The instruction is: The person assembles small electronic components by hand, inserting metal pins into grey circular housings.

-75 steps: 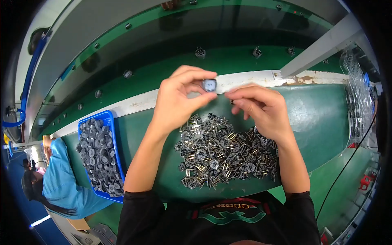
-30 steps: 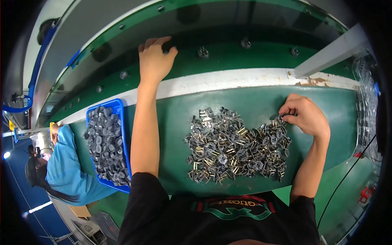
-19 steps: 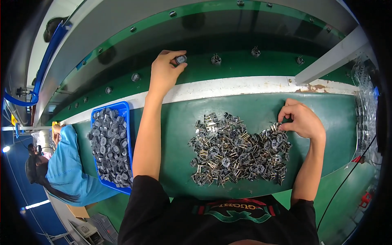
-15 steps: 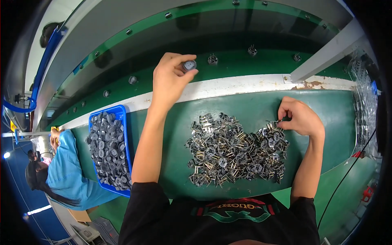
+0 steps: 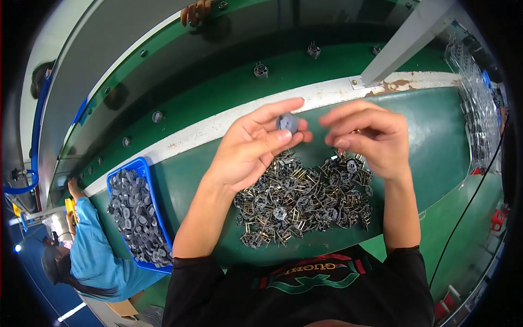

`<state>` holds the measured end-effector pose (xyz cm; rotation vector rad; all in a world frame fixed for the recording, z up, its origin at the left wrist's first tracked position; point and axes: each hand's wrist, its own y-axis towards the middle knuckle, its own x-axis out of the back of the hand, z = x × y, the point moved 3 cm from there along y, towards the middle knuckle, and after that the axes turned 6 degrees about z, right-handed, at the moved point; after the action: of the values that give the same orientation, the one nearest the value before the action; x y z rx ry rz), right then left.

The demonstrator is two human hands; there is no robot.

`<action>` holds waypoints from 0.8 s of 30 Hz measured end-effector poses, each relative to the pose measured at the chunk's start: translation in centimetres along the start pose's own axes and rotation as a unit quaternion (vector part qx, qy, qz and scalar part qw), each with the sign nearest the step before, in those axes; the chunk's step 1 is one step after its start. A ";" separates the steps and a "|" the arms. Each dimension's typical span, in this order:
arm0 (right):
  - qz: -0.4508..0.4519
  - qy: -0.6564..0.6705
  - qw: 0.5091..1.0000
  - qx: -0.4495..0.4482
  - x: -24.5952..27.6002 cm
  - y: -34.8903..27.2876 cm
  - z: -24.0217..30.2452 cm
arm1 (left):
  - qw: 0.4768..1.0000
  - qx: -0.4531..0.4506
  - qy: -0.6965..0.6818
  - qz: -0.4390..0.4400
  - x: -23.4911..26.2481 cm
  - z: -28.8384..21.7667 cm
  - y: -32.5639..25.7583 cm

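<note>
My left hand (image 5: 245,144) is raised above the far edge of the pile. Its thumb and fingers grip a small round grey plastic cap (image 5: 286,123). Facing it from the right is my right hand (image 5: 376,133), its fingers curled in a pinch and partly blurred. A small brassy glint shows between them, but the thing there is mostly hidden. Below both hands, a pile of small dark round parts with metal pins (image 5: 305,201) lies on the green tabletop (image 5: 430,136). To the left, a blue tray (image 5: 158,218) holds many similar grey caps (image 5: 133,210).
Beyond a white ledge (image 5: 207,131) runs a green conveyor belt (image 5: 207,98) with spaced-out round parts (image 5: 261,70). A grey post (image 5: 408,43) rises at the right. Another person's hand (image 5: 196,12) is at the far side; a person in blue (image 5: 98,245) sits left. Clear plastic packaging (image 5: 479,114) is at right.
My left hand has come back from over the belt toward the right with the grey cap. My right hand has lifted off the pile and moved left toward it. A hand has appeared across the belt.
</note>
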<state>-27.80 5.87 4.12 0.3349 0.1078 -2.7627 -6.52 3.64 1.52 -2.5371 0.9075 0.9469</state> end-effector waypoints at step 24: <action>-0.103 -0.339 0.893 0.279 -2.2 -0.8 0.7 | 0.999 -0.014 0.028 0.031 -1.5 1.2 -0.1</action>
<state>-26.25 7.23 5.34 -0.5504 -0.8787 -2.8865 -7.93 4.99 1.65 -2.5833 1.0024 0.9168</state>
